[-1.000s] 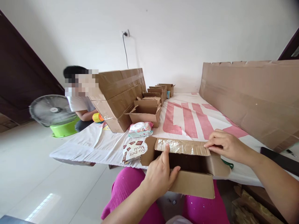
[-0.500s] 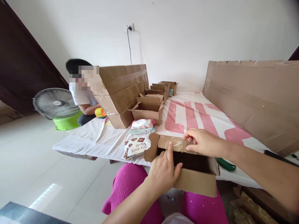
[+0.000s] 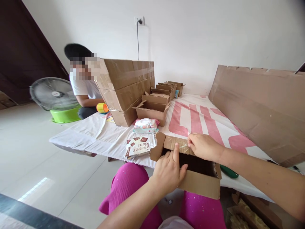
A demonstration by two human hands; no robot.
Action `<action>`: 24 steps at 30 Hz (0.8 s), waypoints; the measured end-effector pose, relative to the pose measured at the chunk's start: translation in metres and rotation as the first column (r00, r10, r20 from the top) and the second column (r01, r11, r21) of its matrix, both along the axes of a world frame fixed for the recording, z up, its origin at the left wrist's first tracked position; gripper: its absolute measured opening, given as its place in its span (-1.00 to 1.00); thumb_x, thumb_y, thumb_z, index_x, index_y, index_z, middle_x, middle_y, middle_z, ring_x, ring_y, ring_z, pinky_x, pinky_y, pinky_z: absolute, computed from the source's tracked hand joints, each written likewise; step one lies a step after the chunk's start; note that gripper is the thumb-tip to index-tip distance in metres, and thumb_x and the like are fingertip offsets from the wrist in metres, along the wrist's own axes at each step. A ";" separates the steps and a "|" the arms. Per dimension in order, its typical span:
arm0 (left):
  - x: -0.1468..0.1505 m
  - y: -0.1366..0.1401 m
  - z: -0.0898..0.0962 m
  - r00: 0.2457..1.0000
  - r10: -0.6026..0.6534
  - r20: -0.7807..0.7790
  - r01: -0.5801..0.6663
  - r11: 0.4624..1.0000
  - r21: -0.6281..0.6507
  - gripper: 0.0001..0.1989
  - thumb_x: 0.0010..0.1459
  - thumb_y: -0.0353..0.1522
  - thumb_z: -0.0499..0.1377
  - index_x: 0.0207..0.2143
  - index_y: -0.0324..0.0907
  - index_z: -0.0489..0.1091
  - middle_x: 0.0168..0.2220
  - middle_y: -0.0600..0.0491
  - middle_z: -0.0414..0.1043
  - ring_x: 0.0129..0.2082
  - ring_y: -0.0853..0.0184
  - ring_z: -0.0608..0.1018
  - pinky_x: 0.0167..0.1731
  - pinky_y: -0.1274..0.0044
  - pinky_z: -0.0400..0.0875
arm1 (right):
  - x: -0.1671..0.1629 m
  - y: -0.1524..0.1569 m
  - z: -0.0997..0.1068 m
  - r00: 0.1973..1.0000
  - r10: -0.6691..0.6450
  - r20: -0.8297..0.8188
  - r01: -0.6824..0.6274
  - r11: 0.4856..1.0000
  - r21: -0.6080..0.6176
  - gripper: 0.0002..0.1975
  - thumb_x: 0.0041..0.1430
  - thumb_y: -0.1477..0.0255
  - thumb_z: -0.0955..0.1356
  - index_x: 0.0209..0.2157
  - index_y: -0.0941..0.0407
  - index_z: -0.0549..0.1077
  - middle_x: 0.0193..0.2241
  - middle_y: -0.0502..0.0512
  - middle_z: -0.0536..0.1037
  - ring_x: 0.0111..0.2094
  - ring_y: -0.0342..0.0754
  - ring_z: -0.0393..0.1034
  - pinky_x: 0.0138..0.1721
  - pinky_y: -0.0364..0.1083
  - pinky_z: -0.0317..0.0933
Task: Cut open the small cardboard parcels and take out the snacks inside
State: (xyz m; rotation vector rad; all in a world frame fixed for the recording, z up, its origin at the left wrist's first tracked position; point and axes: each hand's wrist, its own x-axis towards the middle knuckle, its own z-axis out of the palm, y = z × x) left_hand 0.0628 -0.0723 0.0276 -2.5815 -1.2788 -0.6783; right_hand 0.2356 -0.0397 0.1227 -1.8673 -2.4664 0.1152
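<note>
Fan [image 3: 53, 94] by green tub [image 3: 66, 114]; plug [image 3: 139, 21] in wall socket [image 3: 143, 20].

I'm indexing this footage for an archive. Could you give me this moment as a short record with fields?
Left hand: spread, touching the open box at its far flap
Right hand: curled at that flap's shiny tape; grip unclear
Near box: printed packet, wipes pack
Farther back: row of open boxes beside stacked boxes
Far left: person, fan

The words "Su per" and "Meal" stood upside down on the white packet [image 3: 138, 147], just left of the open box [image 3: 202, 185]. Behind that box, the wipes pack's [image 3: 145, 126] print was too small to read.
</note>
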 end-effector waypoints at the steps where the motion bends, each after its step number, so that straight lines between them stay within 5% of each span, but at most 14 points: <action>1: 0.000 0.000 0.000 1.000 0.004 -0.009 -0.004 1.000 0.001 -0.32 0.29 -0.21 -0.04 0.31 -0.43 -0.12 -0.20 -0.19 0.48 -0.25 0.14 0.54 -0.31 0.39 0.46 | 0.000 -0.001 0.000 0.999 0.025 0.028 -0.025 1.000 0.010 -0.90 0.22 0.51 0.25 -0.36 0.11 0.38 -0.29 0.14 0.56 -0.30 0.02 0.45 -0.37 -0.08 0.11; 6: -0.001 -0.001 0.000 1.000 0.007 -0.023 -0.007 1.000 -0.002 -0.31 0.29 -0.20 -0.05 0.30 -0.49 -0.11 -0.22 -0.21 0.48 -0.25 0.13 0.54 -0.33 0.38 0.47 | 0.002 -0.010 -0.003 0.981 0.150 0.124 -0.160 0.984 0.073 -0.87 0.25 0.54 0.19 -0.34 0.14 0.34 -0.29 0.19 0.51 -0.28 0.01 0.41 -0.31 -0.07 0.14; 11: -0.001 -0.002 -0.001 1.000 -0.003 0.014 0.003 1.000 -0.030 -0.29 0.29 -0.20 -0.04 0.33 -0.42 -0.19 -0.19 -0.20 0.48 -0.27 0.15 0.54 -0.33 0.39 0.46 | 0.016 -0.013 -0.003 0.967 0.255 0.014 -0.255 0.965 0.060 -0.87 0.19 0.59 0.21 -0.39 0.10 0.27 -0.37 0.09 0.45 -0.39 -0.08 0.32 -0.37 -0.10 0.13; 17: 0.000 0.001 -0.002 1.000 0.009 0.022 -0.009 1.000 -0.022 -0.30 0.28 -0.19 -0.04 0.32 -0.43 -0.15 -0.20 -0.19 0.49 -0.25 0.15 0.54 -0.32 0.39 0.46 | 0.020 -0.011 -0.009 0.962 0.267 -0.052 -0.252 0.947 0.200 -0.86 0.17 0.55 0.29 -0.20 0.12 0.38 -0.21 0.13 0.46 -0.20 -0.01 0.36 -0.20 -0.04 0.22; 24: 0.000 0.001 0.000 1.000 0.014 0.025 -0.014 1.000 -0.023 -0.30 0.28 -0.20 -0.02 0.31 -0.44 -0.12 -0.21 -0.19 0.49 -0.25 0.13 0.55 -0.31 0.38 0.47 | 0.030 -0.013 -0.010 0.897 0.442 -0.013 -0.430 0.879 0.204 -0.77 0.16 0.67 0.19 -0.45 0.13 0.36 -0.41 0.08 0.42 -0.34 -0.06 0.25 -0.31 -0.08 0.18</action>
